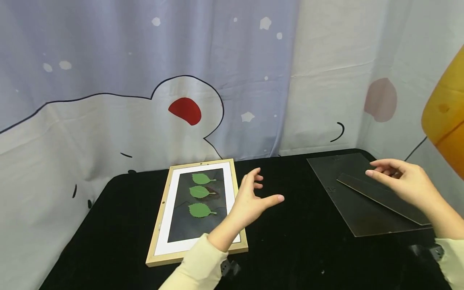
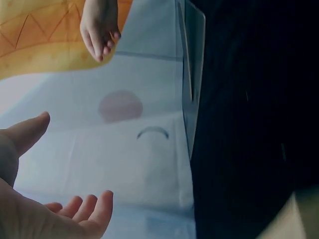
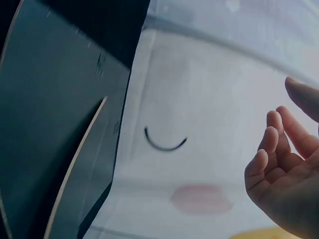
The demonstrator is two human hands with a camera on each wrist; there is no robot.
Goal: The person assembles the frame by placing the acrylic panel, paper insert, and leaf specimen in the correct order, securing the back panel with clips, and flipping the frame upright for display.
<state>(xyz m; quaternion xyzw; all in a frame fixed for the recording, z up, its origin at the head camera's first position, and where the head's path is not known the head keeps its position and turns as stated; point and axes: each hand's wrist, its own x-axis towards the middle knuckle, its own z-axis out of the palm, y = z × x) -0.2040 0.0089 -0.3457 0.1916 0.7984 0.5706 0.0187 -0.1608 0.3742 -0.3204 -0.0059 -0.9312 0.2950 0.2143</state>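
A light wooden picture frame [image 1: 163, 259] lies on the black table, left of centre in the head view. Inside its white mat [image 1: 164, 247], three green leaves [image 1: 200, 210] sit in a column on a dark panel. My left hand [image 1: 250, 201] hovers over the frame's right side, thumb spread from the fingers, holding nothing. At the right lies a dark backing board [image 1: 348, 217] with a stand flap [image 1: 380, 195] raised at an angle. Above that flap is my right hand [image 1: 407, 181], fingers loosely bent and nothing in them; the right wrist view shows its empty palm [image 3: 284, 199].
The black tabletop [image 1: 290, 241] stretches between the frame and the board. A printed curtain [image 1: 253, 80] hangs close behind the table and along its right side. Small dark devices are strapped at both wrists.
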